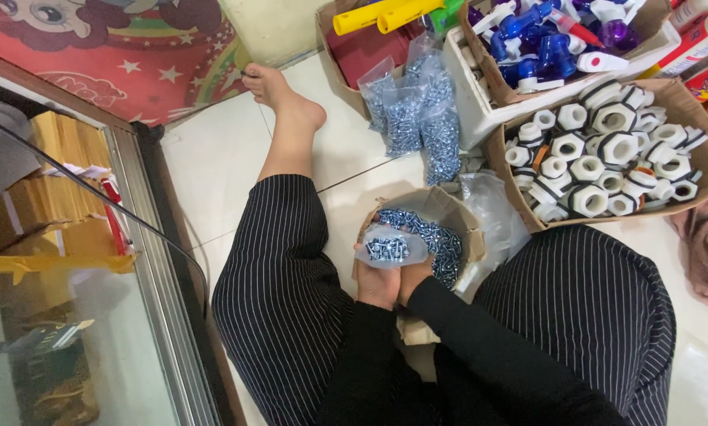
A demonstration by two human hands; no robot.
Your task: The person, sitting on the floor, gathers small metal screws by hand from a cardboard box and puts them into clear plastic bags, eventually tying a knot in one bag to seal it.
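White floor tiles point(346, 150) lay under a person who sat with legs apart in striped black trousers, one bare foot point(279, 91) stretched out ahead. Between the knees stood a small cardboard box of screws point(449, 237), still mostly full of shiny little screws. The left hand point(376, 280) was closed around a small clear bag of screws point(389, 248), held just over the box and partly filled. The right hand point(415, 276) pressed close beside it, mostly hidden, so I could not tell if its fingers were shut or apart. Further off on the floor lay a pile of filled bags point(417, 114), maybe five or six, too bunched up to count well. So some bags looked done, and lots of screws were left. One big box of white plastic nuts point(606, 150) sat to the right, holding more than twenty. Behind it, one box of blue and purple spray tops point(543, 39) stood beside two yellow tubes point(378, 16).
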